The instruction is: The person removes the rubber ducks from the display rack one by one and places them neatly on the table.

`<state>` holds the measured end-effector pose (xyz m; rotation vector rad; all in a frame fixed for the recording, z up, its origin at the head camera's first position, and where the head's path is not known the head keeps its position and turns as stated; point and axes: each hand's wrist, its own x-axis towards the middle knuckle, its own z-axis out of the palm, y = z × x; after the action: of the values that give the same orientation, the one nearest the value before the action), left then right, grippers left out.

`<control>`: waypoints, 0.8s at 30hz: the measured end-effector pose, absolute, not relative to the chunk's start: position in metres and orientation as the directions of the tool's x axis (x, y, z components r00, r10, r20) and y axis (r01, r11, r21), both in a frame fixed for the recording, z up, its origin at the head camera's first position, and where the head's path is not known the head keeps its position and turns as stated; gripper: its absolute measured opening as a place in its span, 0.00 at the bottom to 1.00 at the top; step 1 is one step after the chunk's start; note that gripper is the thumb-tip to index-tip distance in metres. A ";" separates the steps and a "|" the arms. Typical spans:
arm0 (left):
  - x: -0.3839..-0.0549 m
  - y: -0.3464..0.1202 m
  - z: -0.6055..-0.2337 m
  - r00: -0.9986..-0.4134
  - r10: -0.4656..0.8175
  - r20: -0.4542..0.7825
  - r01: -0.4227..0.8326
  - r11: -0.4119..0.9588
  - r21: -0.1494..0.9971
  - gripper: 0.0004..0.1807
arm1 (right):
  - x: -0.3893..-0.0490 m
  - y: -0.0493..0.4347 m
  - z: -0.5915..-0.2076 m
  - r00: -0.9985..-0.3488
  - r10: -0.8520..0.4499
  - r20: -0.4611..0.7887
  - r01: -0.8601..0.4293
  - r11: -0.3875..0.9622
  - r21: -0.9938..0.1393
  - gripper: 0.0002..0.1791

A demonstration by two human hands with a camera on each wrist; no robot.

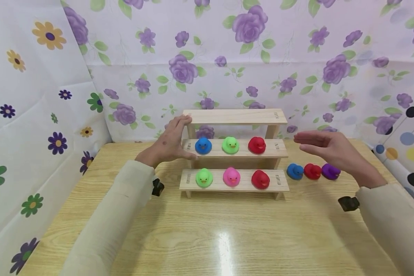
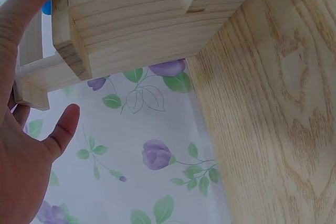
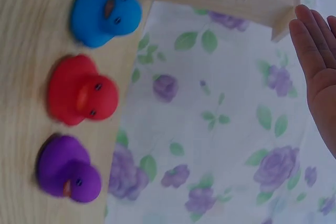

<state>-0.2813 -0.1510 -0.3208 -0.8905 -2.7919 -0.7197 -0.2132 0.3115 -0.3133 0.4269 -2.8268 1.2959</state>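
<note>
Six ducks (image 1: pixel 231 177) on rack (image 1: pixel 234 116), mid-frame, single rows since steps (image 1: pixel 216 148) look narrow. Left hand (image 1: pixel 169 142), spread, touches rack's left end, ungripped, likely steadying; right hand (image 1: pixel 326 147), fingers straight, empty, near three loose ducks (image 1: pixel 312 172), frame right.

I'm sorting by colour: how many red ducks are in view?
3: one red duck at the right of the middle shelf, a second red duck at the right of the bottom shelf, and a third red duck on the table between a blue duck and a purple duck.
</note>
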 end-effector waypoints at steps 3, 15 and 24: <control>-0.281 -0.151 -0.321 -0.820 0.516 0.246 0.571 0.712 0.410 0.65 | -0.214 0.296 -0.308 -0.953 -0.280 0.119 -0.268 0.591 -0.761 0.25; -0.280 -0.150 -0.320 -0.828 0.513 0.227 0.558 0.713 0.424 0.65 | -0.224 0.252 -0.298 -0.906 -0.390 0.165 -0.371 0.539 -0.756 0.22; -0.281 -0.151 -0.320 -0.826 0.514 0.232 0.562 0.716 0.414 0.65 | -0.229 0.225 -0.290 -0.889 -0.416 0.190 -0.393 0.484 -0.781 0.22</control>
<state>-0.2806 -0.1507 -0.3196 -0.8855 -2.8167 -0.7292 -0.2287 0.2249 -0.2899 0.7440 -2.7281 1.4256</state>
